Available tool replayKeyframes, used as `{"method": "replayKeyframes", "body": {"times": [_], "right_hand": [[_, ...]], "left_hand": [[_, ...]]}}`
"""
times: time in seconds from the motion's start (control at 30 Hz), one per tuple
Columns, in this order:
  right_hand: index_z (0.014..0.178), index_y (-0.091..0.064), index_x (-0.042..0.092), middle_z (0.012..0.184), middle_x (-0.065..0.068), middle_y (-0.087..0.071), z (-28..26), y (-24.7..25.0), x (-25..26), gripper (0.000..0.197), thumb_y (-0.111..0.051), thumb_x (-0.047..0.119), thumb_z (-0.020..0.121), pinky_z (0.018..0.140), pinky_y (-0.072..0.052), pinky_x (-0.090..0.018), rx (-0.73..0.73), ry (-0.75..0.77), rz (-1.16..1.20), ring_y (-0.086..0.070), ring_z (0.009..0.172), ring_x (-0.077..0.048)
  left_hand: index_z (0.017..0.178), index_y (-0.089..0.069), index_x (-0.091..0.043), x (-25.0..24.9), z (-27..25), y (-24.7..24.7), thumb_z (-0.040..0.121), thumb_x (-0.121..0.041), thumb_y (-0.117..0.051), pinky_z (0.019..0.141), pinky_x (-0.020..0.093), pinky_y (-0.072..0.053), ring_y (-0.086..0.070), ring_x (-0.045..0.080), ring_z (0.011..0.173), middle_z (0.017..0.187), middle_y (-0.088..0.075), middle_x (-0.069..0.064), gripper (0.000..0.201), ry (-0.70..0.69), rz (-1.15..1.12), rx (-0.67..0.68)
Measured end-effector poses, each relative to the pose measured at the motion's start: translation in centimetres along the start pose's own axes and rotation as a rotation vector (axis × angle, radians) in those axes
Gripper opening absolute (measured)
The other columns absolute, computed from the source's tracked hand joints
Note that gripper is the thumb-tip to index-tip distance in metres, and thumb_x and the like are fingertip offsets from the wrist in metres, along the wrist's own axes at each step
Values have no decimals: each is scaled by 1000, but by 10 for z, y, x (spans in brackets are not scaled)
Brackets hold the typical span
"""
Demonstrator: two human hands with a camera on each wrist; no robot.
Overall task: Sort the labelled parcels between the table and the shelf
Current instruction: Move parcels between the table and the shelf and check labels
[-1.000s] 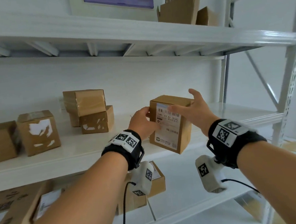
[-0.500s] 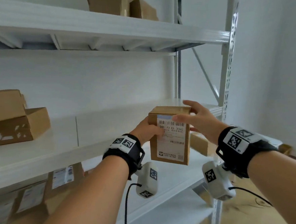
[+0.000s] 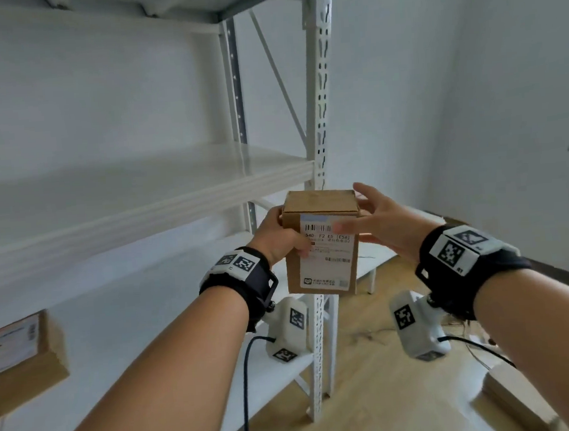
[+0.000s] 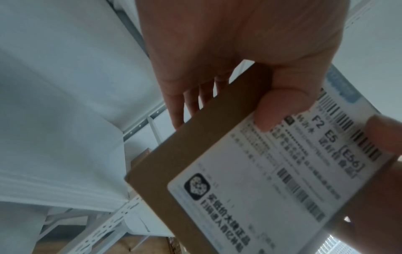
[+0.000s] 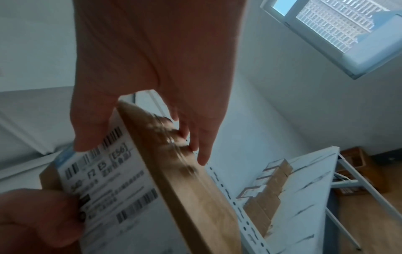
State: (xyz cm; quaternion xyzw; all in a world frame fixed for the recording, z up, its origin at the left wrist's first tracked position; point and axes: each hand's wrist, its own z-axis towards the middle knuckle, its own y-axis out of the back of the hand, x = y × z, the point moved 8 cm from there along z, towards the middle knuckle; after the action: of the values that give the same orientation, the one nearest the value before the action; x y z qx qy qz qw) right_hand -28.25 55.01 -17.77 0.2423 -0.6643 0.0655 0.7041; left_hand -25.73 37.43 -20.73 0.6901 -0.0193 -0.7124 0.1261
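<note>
Since a second ago I've swung the parcel (image 3: 322,243) off the shelf (image 3: 140,198) toward the table (image 5: 304,197). My left hand (image 3: 279,237) and right hand (image 3: 383,228) both grip it mid-air; placing remains, other parcels wait.

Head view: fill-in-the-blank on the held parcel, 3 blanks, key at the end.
1. The parcel is held by ____ hands.
2. The left hand has its thumb pressed on the parcel's white ____.
3. The parcel's material is brown ____.
Missing words: both; label; cardboard
</note>
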Motion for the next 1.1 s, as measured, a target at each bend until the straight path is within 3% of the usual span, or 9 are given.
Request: {"method": "replayKeyframes", "body": {"times": [0.13,0.27,0.37,0.5,0.67,0.9,0.97,1.03,1.1], "right_hand": [[145,-40,30,134,7,-60,30,29,-40,125,-98,34,35,103,-45,-56,18,-65,17,-58,120,-24],[135,-52,32,124,7,-65,63,55,-75,81,-86,11,65,104,-43,-57,3,-127,16,-58,118,-26],[136,-52,32,123,5,-66,94,77,-101,84,-86,9,62,104,-43,-58,-39,-176,21,-59,117,-27],[131,-55,26,119,3,-69,137,115,-122,71,-82,1,70,105,-42,-57,-80,-231,8,-61,115,-27],[133,-54,24,119,2,-68,176,172,-142,68,-78,-1,74,109,-38,-57,-157,-274,26,-59,117,-25],[129,-56,22,117,-1,-69,223,227,-177,62,-74,-6,76,107,-39,-55,-216,-324,80,-58,118,-26],[127,-56,22,115,-1,-69,240,240,-188,59,-71,-8,78,100,-46,-50,-225,-327,115,-60,113,-24],[123,-57,22,112,-1,-68,257,256,-200,54,-70,-7,80,92,-49,-45,-237,-323,145,-61,107,-21],[120,-58,23,111,-1,-68,277,277,-216,51,-70,-5,80,89,-50,-44,-234,-320,157,-61,106,-20]], "left_hand": [[121,-58,-3,14,31,-35,34,-2,-67,83,50,-59,-69,28,102,108,-73,12,88,39,-41,11],[122,-57,-3,33,77,-61,33,-3,-67,82,45,-60,-69,27,101,107,-73,10,89,82,-39,31],[121,-57,-6,50,123,-80,23,-10,-69,83,47,-59,-69,27,100,104,-74,7,99,104,-46,54],[120,-56,-2,56,178,-115,41,-1,-66,77,41,-59,-68,28,99,106,-72,11,80,139,-78,91],[117,-55,-8,58,246,-165,52,7,-66,86,47,-58,-66,30,104,109,-71,11,68,151,-88,174],[112,-62,-7,70,319,-218,44,-5,-63,89,48,-57,-67,29,100,105,-72,9,67,162,-1,211],[103,-64,-11,75,338,-233,54,-2,-65,91,47,-55,-66,29,101,104,-72,9,50,169,14,192],[84,-66,-16,79,355,-250,69,9,-61,91,44,-54,-65,29,99,94,-72,7,30,174,39,184],[75,-64,-17,83,374,-268,76,11,-57,85,36,-53,-63,25,93,83,-68,0,30,208,45,176]]}}
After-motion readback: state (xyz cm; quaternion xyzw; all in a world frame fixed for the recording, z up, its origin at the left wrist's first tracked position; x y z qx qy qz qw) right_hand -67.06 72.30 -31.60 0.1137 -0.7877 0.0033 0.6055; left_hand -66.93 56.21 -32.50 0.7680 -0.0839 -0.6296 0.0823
